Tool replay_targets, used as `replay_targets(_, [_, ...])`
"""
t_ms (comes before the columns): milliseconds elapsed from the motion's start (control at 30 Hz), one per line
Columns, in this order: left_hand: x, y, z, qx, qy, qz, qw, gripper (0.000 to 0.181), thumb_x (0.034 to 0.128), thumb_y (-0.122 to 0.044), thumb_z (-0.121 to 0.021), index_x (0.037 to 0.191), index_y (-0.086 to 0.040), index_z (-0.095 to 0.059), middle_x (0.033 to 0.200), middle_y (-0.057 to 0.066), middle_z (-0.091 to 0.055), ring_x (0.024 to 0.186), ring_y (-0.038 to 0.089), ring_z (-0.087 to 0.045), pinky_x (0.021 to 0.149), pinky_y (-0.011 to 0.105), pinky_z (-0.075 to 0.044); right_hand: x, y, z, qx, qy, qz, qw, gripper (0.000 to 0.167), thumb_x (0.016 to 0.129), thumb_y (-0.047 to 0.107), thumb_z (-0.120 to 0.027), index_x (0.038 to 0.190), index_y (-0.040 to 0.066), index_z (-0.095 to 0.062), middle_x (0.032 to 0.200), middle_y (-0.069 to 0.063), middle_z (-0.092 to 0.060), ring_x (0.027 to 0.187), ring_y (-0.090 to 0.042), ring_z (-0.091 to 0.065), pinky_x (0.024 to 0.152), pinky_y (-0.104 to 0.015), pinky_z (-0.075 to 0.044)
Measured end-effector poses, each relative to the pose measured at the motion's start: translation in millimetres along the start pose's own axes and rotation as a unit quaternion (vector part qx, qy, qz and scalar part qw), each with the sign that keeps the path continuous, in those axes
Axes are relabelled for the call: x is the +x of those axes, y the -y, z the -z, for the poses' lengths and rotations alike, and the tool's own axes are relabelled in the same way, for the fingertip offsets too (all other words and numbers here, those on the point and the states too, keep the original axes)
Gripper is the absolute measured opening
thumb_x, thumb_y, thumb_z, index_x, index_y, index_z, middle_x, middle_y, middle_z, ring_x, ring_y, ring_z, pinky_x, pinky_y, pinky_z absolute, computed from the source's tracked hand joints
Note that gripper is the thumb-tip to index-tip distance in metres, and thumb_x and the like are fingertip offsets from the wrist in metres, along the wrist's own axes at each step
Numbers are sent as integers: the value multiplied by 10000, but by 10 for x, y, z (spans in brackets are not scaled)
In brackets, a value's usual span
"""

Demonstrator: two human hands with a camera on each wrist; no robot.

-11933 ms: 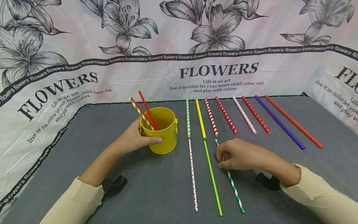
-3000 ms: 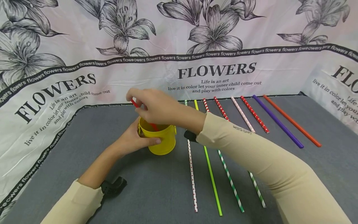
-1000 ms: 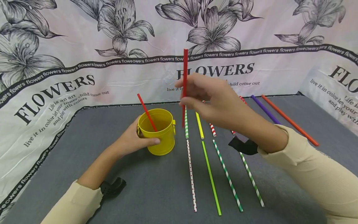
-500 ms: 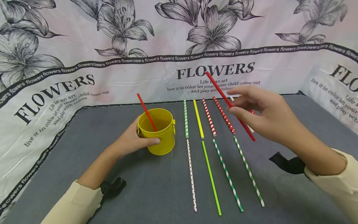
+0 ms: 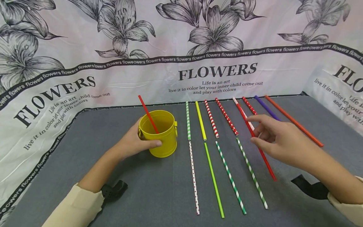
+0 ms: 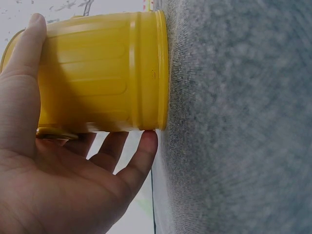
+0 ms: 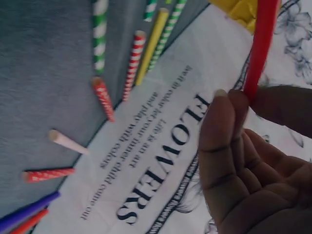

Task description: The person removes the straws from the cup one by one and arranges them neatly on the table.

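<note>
My left hand (image 5: 130, 142) grips the side of a yellow bucket (image 5: 165, 145), thumb in front; in the left wrist view several fingers touch the bucket's wall (image 6: 97, 73). One red straw (image 5: 147, 112) leans inside it, its top above the rim. To the right, my right hand (image 5: 280, 142) pinches a second red straw (image 5: 265, 160) between thumb and fingers. That straw slants right of the green-and-white striped straw (image 5: 252, 173) and partly covers a pale pink straw (image 5: 250, 125). In the right wrist view the pinched red straw (image 7: 263, 44) extends up from the fingertips.
Behind lies a row of straws: light green striped (image 5: 188, 121), yellow (image 5: 201, 121), red striped (image 5: 211, 119), red dotted (image 5: 227, 116), purple (image 5: 266, 107) and orange (image 5: 295, 121). In front are white dotted (image 5: 194, 178), lime (image 5: 214, 179) and dark green striped (image 5: 231, 178) straws.
A green-and-white striped straw left the bucket and now lies fourth in the front row. My right hand then lifted a red straw out and carried it right and down. The left hand stayed.
</note>
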State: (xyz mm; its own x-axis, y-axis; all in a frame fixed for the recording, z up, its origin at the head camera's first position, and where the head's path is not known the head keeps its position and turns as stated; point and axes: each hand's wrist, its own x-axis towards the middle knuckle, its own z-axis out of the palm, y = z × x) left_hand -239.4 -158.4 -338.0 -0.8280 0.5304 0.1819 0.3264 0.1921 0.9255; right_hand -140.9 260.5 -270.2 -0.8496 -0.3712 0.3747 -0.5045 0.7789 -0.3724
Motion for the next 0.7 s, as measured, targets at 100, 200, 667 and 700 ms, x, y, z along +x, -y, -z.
replay_targets(100, [0,-3,-4,-7,-2,-18,10000,826,798,-116,-856,1457,-132,-358,1350,59,-539,1187,255,-542,1007,433,-471,-70,-110,-50,-187,517,-285,9981,533,828,24,-808,1308,38,-578,860,76,-627,685,-33,-566,554,-245,-479])
replay_targets(200, [-1,-4,-4,-18,-17,-12,10000,830,797,-114,-856,1459,-132,-356,1351,59,-538,1190,255,-539,1008,431,-469,-126,-205,-90,-181,934,-529,9941,530,833,20,-800,1310,28,-569,836,90,-610,641,-28,-527,543,-255,-461])
replay_targets(667, [-17,-12,6,123,-101,163,9997,851,798,-146,-861,1470,-134,-338,1352,48,-530,1188,243,-535,1017,463,-451,-288,-461,-240,-344,1615,-686,9839,509,784,25,-830,1241,31,-605,686,115,-480,528,-29,-395,497,-246,-364])
replay_targets(700, [-16,-14,5,117,-104,165,9997,853,797,-146,-861,1471,-135,-338,1352,47,-531,1189,242,-536,1017,464,-450,-291,-469,-242,-372,1633,-705,9833,500,780,26,-834,1228,41,-614,684,111,-475,528,-34,-389,497,-246,-358])
